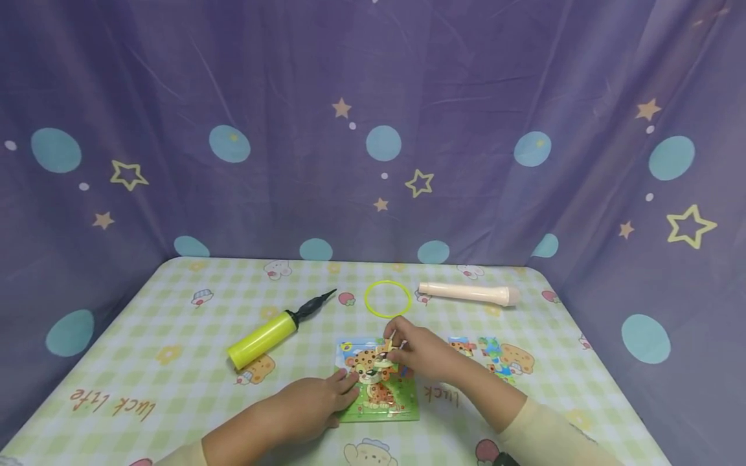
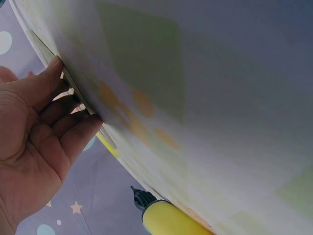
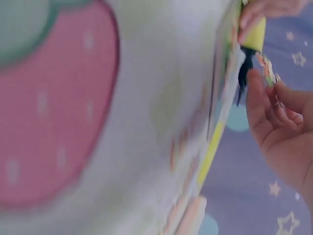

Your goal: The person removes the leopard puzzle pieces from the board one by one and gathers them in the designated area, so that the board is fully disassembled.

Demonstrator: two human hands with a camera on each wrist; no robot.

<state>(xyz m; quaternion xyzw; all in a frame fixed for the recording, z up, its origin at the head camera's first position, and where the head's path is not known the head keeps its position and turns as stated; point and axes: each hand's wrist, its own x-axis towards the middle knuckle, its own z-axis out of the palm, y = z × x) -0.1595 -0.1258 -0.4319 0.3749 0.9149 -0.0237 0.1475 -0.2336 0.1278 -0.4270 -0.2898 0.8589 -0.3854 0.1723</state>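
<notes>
- My right hand (image 1: 428, 353)'s got a little puzzle piece (image 3: 268, 69) pinched between thumb and fingers, held just above the board.
- Left hand (image 1: 311, 401): fingers loosely extended, tips resting on the left edge of the leopard puzzle (image 1: 390, 415).
- Puzzle's sitting on the checkered counter (image 1: 192, 362), right between my hands.
- More loose pieces (image 1: 492, 349) off to the right, past my forearm.
- Also around: yellow pump (image 1: 263, 340) left, yellow ring (image 1: 366, 301) behind the puzzle, pale microphone (image 1: 466, 292) beside the ring.

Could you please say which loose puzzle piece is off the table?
The piece the right hand pinches; the other loose pieces lie on the table.
</notes>
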